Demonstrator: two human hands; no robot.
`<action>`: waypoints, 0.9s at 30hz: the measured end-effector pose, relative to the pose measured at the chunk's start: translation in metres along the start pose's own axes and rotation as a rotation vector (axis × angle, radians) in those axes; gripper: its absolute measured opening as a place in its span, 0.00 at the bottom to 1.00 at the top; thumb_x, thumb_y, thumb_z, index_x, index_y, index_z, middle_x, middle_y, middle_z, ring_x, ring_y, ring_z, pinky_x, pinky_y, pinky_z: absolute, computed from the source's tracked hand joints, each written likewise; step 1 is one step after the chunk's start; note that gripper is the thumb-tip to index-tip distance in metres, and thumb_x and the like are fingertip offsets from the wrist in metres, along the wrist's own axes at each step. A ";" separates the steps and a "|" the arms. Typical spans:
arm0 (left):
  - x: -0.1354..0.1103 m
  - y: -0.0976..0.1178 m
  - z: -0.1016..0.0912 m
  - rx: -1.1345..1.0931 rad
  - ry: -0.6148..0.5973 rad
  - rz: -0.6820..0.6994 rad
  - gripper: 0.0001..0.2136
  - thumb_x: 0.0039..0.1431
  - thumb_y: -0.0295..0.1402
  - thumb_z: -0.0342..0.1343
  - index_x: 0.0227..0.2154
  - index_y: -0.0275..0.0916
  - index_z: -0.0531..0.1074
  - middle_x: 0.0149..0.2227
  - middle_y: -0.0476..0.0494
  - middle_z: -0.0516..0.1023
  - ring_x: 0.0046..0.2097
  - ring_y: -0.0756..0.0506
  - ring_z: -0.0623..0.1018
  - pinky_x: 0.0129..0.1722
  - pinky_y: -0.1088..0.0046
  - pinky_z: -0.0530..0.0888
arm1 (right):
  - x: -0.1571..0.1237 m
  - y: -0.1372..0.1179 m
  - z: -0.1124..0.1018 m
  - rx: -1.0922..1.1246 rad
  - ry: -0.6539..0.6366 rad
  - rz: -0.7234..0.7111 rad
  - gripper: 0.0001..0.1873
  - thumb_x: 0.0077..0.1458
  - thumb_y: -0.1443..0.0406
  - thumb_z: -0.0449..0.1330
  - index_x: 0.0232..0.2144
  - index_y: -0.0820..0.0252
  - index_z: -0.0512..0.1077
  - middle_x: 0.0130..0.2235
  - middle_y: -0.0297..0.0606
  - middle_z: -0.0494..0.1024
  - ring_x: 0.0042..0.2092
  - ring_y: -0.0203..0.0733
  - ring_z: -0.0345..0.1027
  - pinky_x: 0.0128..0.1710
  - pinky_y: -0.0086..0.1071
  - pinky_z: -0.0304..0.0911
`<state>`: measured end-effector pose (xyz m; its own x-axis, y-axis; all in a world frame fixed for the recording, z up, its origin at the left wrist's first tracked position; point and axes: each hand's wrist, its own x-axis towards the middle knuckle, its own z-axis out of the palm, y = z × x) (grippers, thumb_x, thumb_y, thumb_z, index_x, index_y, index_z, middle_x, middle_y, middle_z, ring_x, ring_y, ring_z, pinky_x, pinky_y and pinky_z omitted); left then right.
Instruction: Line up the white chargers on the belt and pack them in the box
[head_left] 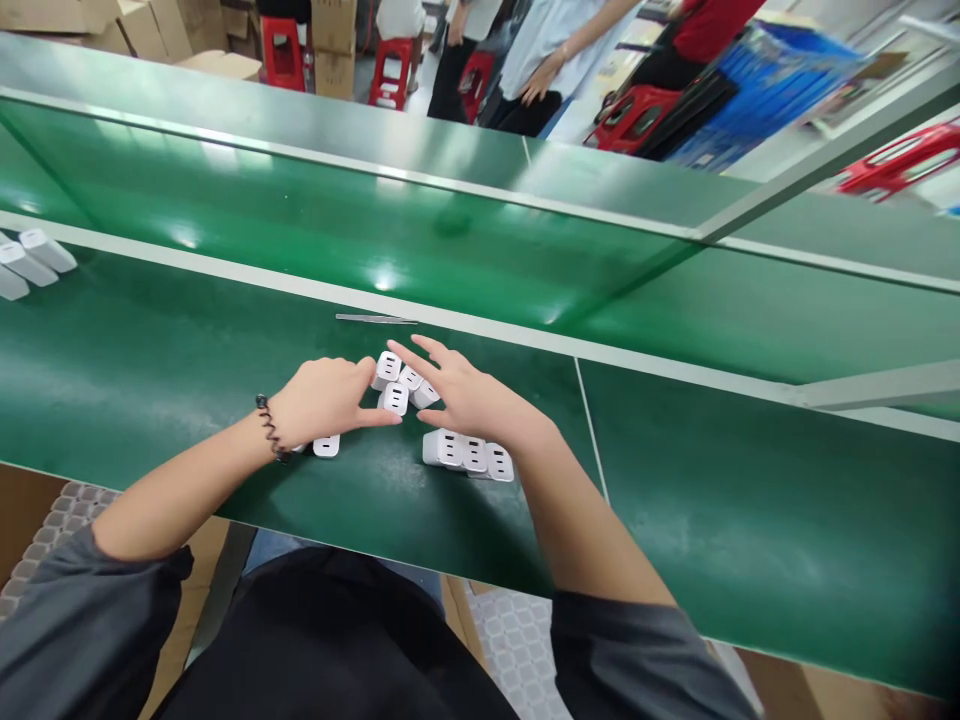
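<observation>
Several white charger blocks with dark port slots stand in a small cluster on the green work surface (660,470). My left hand (330,390) is at the cluster's left side, its thumb stretched out below and its fingertips by a charger block (388,366). In front of that one is another charger block (395,398). Over the cluster's right side reaches my right hand (472,390), fingers spread and partly covering the blocks there. Neither hand has a block enclosed. Below my right hand is a row of charger blocks (474,453). One more charger block (326,446) lies below my left wrist.
Metal tweezers (375,319) lie behind the cluster. More white blocks (37,258) stand at the far left. A pale rail (480,323) runs along the back, with a metal post (825,150) at right. People and red stools (283,53) are beyond.
</observation>
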<state>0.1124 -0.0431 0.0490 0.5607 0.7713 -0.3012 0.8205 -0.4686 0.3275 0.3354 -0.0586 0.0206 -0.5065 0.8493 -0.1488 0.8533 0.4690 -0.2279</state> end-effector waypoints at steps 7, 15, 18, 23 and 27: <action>0.015 0.032 0.015 0.135 0.007 -0.083 0.24 0.60 0.54 0.52 0.39 0.35 0.77 0.37 0.30 0.79 0.44 0.32 0.78 0.41 0.62 0.70 | 0.025 0.001 -0.009 -0.146 -0.150 -0.068 0.39 0.55 0.72 0.58 0.67 0.46 0.55 0.60 0.43 0.68 0.44 0.44 0.76 0.32 0.29 0.66; 0.024 -0.009 -0.004 0.117 0.013 -0.145 0.26 0.58 0.56 0.48 0.33 0.36 0.77 0.35 0.31 0.79 0.42 0.33 0.79 0.36 0.65 0.70 | 0.010 0.009 -0.008 -0.025 -0.165 -0.053 0.37 0.55 0.67 0.60 0.65 0.44 0.57 0.56 0.40 0.72 0.45 0.46 0.75 0.38 0.33 0.67; 0.024 -0.022 -0.013 0.062 -0.047 -0.131 0.27 0.54 0.61 0.50 0.30 0.38 0.76 0.34 0.36 0.80 0.40 0.37 0.79 0.34 0.68 0.69 | 0.009 0.007 -0.011 0.077 -0.145 -0.034 0.47 0.54 0.63 0.63 0.69 0.44 0.45 0.60 0.43 0.68 0.49 0.48 0.74 0.43 0.38 0.69; 0.020 -0.039 -0.015 -0.032 -0.047 -0.088 0.33 0.54 0.57 0.55 0.55 0.37 0.65 0.47 0.36 0.79 0.47 0.39 0.78 0.41 0.70 0.72 | 0.006 0.016 -0.007 0.183 -0.150 0.078 0.54 0.51 0.58 0.65 0.71 0.47 0.39 0.63 0.49 0.64 0.53 0.54 0.72 0.50 0.46 0.67; 0.032 -0.036 -0.001 -0.083 -0.033 0.021 0.39 0.52 0.48 0.61 0.63 0.34 0.55 0.60 0.31 0.68 0.59 0.38 0.71 0.54 0.69 0.69 | 0.016 0.016 0.002 0.176 -0.131 0.107 0.48 0.54 0.63 0.63 0.70 0.58 0.44 0.61 0.52 0.67 0.60 0.57 0.65 0.58 0.48 0.61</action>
<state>0.1007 -0.0011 0.0286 0.5822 0.7462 -0.3227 0.7972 -0.4460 0.4070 0.3404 -0.0384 0.0124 -0.4358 0.8479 -0.3020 0.8741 0.3187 -0.3667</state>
